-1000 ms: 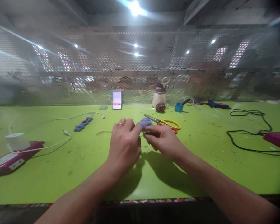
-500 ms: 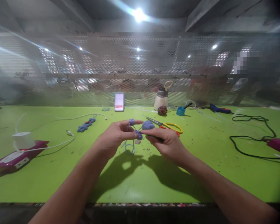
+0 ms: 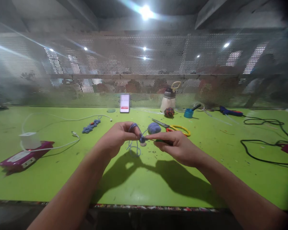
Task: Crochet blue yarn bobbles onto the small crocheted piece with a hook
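Observation:
My left hand point(image 3: 118, 136) pinches a small blue-purple crochet piece point(image 3: 142, 139), and yarn runs over its index finger. Between the fingers of my right hand point(image 3: 181, 147) is a thin crochet hook point(image 3: 161, 141) with a dark handle, mostly hidden. Its tip meets the crochet piece, though the exact stitch is too small to make out. Loose yarn point(image 3: 134, 150) hangs in loops below my left fingers. Just beyond the hands lies a blue-purple yarn ball point(image 3: 154, 128), beside scissors point(image 3: 179, 129) with yellow and red handles.
A finished-looking blue crochet strip point(image 3: 91, 126) lies left. A phone point(image 3: 124, 103) stands behind, near a bottle point(image 3: 168, 101), a dark multicoloured yarn ball point(image 3: 169, 112) and a blue container point(image 3: 188, 113). Cables run from a purple power strip point(image 3: 24, 158); a glue gun point(image 3: 230, 111) lies right.
The left index finger, stretched out before, is now bent down towards the crochet piece. My right hand stays close with the hook. The whole view has shifted slightly.

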`<state>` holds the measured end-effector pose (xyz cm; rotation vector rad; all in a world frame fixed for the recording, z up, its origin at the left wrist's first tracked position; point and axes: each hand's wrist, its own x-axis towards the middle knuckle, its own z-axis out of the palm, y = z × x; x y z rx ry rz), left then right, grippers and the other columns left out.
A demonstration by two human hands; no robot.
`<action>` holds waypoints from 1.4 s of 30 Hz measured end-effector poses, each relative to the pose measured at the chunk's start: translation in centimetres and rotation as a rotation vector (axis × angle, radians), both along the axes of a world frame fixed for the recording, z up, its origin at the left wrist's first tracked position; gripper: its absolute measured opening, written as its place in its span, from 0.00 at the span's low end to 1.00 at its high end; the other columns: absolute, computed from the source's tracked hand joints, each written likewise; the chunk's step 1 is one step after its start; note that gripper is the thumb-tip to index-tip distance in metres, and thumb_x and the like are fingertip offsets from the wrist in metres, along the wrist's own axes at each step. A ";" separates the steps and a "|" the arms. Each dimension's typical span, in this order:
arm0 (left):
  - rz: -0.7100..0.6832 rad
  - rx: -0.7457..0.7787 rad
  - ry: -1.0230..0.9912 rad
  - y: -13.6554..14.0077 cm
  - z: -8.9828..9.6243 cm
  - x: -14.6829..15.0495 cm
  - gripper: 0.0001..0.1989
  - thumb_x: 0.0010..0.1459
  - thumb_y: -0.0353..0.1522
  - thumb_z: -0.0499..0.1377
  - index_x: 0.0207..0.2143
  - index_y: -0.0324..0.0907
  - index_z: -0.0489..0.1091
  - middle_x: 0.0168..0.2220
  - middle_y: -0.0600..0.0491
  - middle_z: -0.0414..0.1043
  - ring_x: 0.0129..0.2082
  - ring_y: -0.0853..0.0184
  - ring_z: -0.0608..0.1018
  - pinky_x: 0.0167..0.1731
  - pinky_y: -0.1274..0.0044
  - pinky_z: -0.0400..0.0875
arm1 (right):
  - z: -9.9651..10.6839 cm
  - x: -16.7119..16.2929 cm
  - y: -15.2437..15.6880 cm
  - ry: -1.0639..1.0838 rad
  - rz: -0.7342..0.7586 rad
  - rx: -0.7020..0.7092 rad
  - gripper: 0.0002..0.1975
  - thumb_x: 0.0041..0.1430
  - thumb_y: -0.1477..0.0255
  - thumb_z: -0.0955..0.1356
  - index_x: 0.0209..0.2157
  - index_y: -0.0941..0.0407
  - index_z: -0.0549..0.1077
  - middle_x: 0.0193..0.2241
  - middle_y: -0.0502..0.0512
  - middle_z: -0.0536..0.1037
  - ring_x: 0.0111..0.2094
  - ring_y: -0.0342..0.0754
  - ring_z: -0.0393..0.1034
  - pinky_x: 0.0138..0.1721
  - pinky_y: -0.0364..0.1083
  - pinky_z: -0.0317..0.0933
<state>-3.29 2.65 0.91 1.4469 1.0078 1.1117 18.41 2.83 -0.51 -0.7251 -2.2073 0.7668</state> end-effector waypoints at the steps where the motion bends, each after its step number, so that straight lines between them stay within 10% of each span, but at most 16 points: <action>1: -0.003 -0.003 -0.019 0.1 -0.1 0.0 0.06 0.38 0.25 0.65 0.20 0.39 0.71 0.21 0.57 0.71 0.26 0.71 0.71 0.36 0.74 0.63 | 0.0 -0.1 0.0 0.049 0.022 -0.094 0.18 0.58 0.79 0.65 0.48 0.58 0.79 0.21 0.50 0.72 0.18 0.38 0.52 0.20 0.40 0.49; 8: -0.038 -0.026 -0.060 0.0 -0.3 0.5 0.22 0.40 0.23 0.67 0.41 0.37 0.70 0.25 0.56 0.72 0.27 0.69 0.74 0.35 0.73 0.65 | -0.9 -0.3 0.6 0.268 0.085 -0.441 0.17 0.55 0.74 0.69 0.47 0.60 0.79 0.15 0.43 0.60 0.15 0.36 0.48 0.16 0.40 0.42; 19: -0.048 0.103 -0.023 -1.2 0.2 1.7 0.37 0.45 0.23 0.63 0.60 0.37 0.62 0.28 0.55 0.71 0.29 0.68 0.72 0.34 0.73 0.66 | -0.9 -0.2 0.8 0.383 0.007 -0.544 0.15 0.49 0.72 0.73 0.42 0.57 0.81 0.13 0.44 0.64 0.14 0.35 0.49 0.16 0.40 0.38; 33: -0.026 0.049 -0.012 -1.3 0.1 1.8 0.46 0.45 0.22 0.63 0.66 0.43 0.53 0.27 0.56 0.72 0.30 0.66 0.75 0.36 0.72 0.67 | -1.2 -0.5 0.8 0.438 -0.043 -0.702 0.17 0.47 0.71 0.75 0.42 0.58 0.80 0.15 0.45 0.67 0.13 0.34 0.49 0.16 0.39 0.36; 42: 0.083 -0.043 -0.053 -0.4 -0.3 1.4 0.26 0.40 0.20 0.63 0.46 0.33 0.73 0.24 0.56 0.71 0.26 0.69 0.73 0.36 0.72 0.66 | -1.5 -1.0 0.7 0.524 -0.099 -0.705 0.15 0.45 0.72 0.75 0.39 0.57 0.81 0.14 0.44 0.66 0.13 0.34 0.50 0.15 0.40 0.36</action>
